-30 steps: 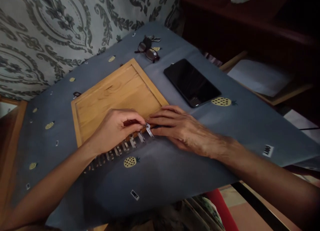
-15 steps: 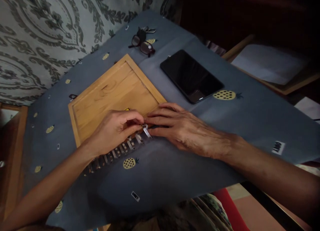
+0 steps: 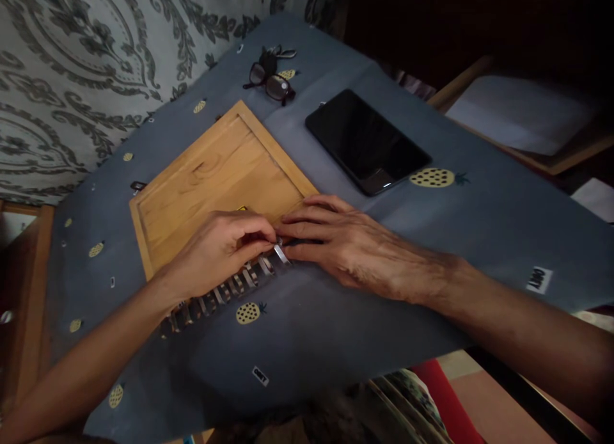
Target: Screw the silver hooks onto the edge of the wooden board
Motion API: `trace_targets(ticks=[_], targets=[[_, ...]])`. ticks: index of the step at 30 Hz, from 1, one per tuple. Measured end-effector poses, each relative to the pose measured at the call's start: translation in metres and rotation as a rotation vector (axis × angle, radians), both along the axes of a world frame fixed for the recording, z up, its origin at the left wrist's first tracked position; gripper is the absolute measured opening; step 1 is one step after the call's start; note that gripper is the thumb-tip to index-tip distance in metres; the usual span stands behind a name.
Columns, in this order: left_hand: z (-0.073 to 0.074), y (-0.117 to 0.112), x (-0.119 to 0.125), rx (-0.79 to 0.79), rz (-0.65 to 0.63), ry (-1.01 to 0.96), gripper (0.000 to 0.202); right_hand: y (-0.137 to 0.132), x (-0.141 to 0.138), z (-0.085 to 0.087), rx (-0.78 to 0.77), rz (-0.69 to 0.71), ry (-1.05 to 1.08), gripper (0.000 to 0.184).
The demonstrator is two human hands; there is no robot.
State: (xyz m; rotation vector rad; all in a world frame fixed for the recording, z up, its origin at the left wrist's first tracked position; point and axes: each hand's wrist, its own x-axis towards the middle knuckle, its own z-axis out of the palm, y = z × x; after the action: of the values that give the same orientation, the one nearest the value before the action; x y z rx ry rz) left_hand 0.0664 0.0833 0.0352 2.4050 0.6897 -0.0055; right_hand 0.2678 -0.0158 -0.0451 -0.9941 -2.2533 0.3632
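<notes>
A tilted wooden board (image 3: 206, 169) with a raised rim lies on the cloth-covered table. Along its near edge is a row of shiny curved metal pieces (image 3: 220, 295), partly covered by my left hand (image 3: 225, 242). That hand is closed, thumb and forefinger pinching the top end of a shiny metal strip (image 3: 281, 254) at the right end of the row. My right hand (image 3: 345, 245) lies palm down with its fingers stretched out over the board's right corner, fingertips beside the strip and close to the left fingers. A small yellow item (image 3: 242, 208) shows behind my left hand.
A black phone or tablet (image 3: 369, 140) lies right of the board. Behind the board are glasses (image 3: 271, 84) and keys (image 3: 279, 52). The blue tablecloth (image 3: 336, 341) has a pineapple print. A patterned curtain (image 3: 96, 60) borders the back left; an open drawer (image 3: 522, 118) stands at right.
The view has shifted slightly. Both hands keep nearly the same position at the metal strip.
</notes>
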Motion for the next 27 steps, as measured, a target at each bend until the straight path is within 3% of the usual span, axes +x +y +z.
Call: trace_targets(ticks=[27], targets=[[0.0001,0.0026,0.0061,-0.036,-0.016,0.049,0.009,0.0001,0.0017,-0.0016,-0.019,0.021,0.009,0.041]])
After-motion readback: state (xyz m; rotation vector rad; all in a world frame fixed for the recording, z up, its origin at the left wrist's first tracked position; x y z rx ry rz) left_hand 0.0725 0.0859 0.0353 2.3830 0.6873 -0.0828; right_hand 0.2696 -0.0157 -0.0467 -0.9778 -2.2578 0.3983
